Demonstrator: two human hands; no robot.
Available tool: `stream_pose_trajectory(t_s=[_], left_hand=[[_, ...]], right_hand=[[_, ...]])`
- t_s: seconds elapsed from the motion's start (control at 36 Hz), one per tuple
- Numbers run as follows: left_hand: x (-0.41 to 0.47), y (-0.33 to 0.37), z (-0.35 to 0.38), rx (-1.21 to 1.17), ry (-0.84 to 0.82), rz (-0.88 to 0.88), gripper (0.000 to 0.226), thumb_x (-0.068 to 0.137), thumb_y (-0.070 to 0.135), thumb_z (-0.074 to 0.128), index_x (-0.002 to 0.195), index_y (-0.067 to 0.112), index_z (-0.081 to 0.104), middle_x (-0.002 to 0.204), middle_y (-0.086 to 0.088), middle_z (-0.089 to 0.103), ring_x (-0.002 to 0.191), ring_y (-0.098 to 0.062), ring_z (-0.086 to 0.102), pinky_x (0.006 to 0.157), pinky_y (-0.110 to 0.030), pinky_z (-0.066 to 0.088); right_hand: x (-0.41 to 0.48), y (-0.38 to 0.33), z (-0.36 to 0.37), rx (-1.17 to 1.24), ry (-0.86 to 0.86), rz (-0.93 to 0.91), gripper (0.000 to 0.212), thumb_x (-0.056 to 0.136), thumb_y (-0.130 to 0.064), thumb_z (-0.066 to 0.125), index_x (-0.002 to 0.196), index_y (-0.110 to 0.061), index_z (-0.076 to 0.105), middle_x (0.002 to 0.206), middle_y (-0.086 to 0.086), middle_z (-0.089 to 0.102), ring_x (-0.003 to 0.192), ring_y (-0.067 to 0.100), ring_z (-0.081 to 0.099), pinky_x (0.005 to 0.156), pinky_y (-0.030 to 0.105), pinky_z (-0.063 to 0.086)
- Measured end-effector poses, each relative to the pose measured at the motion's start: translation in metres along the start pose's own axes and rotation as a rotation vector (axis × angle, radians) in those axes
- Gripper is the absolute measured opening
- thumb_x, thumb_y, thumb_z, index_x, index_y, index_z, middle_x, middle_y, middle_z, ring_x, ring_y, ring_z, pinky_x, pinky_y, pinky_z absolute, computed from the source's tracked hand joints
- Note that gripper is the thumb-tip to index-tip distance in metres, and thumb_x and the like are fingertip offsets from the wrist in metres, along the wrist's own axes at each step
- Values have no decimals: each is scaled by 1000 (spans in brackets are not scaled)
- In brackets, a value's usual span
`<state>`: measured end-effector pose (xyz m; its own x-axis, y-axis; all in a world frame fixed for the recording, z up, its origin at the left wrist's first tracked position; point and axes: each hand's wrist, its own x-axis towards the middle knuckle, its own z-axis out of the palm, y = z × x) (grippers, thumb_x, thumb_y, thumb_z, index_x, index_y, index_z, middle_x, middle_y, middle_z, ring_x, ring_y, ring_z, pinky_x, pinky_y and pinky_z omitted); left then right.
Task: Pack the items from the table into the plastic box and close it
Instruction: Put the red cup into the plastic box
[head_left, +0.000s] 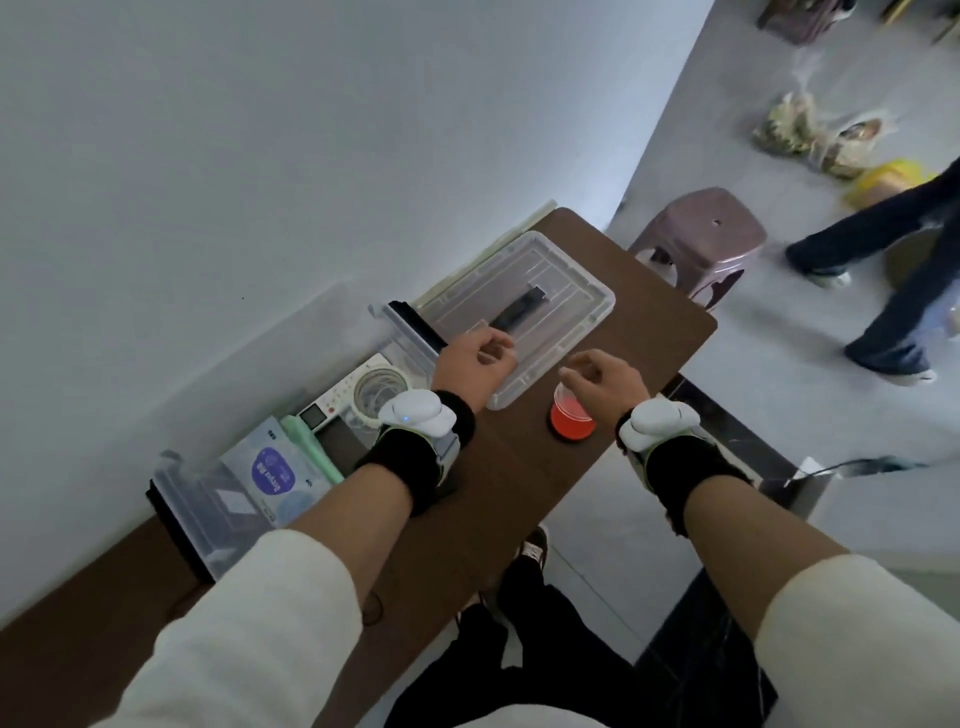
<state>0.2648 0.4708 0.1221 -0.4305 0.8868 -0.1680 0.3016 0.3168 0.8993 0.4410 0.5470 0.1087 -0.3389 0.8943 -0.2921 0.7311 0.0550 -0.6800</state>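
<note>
The clear plastic box (183, 506) stands open along the wall at the left. Inside it lie a blue-purple packet (275, 470), a green item (306, 441), a white device with a small screen (332, 410) and a tape roll (379, 397). The box's clear lid (566, 291) lies flat on the brown table (498, 467) further along, with a black oblong object (519, 312) on top. My left hand (475, 364) hovers over the lid's near edge with its fingers loosely curled beside the black object. My right hand (608, 384) is spread just above a red cup (571, 421) on a dark coaster.
A white wall runs along the table's left side. Beyond the table's far end stands a purple plastic stool (701, 239). Another person's legs (893, 291) cross the floor at the right, near several bags (810, 135). My own legs (519, 623) show below the table edge.
</note>
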Motion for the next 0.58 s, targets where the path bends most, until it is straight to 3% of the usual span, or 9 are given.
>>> stream_pose_trajectory(t_s=[0.11,0.25,0.36,0.47,0.58], left_hand=[[7,-3,27,76,-76,5,17,85,19,65,100,13,69,88,-3,67,80,-19,64,75,-31,57],[19,-11,49,84,-136,-27,22,84,18,66,105,13,67,88,-2,63,78,-16,59,80,-37,57],[24,-22,66,86,-163,-57,23,83,21,67,105,16,66,82,4,61,72,-12,57,77,-33,55],[32,-36,82,62,-193,-110,27,81,21,69,108,18,66,74,9,57,66,-8,54,73,-27,50],[41,-49,96,83,-225,-146,34,81,24,71,115,22,64,80,10,57,74,-8,55,73,-22,48]], right_hand=[[1,28,-8,-13,4,86,35,89,-35,60,121,-21,61,95,-5,60,88,14,57,74,24,40],[4,52,-10,-46,-6,120,37,89,-28,59,124,-18,58,97,-1,62,84,13,56,65,19,39],[9,67,-9,-18,-9,148,41,89,-32,61,126,-17,56,102,0,63,90,15,58,77,25,44],[20,81,-8,-19,-33,179,44,86,-33,65,126,-17,56,94,-2,60,87,15,59,75,26,44],[38,96,-3,-38,-84,203,48,85,-33,66,128,-16,54,93,-2,60,88,17,58,76,27,44]])
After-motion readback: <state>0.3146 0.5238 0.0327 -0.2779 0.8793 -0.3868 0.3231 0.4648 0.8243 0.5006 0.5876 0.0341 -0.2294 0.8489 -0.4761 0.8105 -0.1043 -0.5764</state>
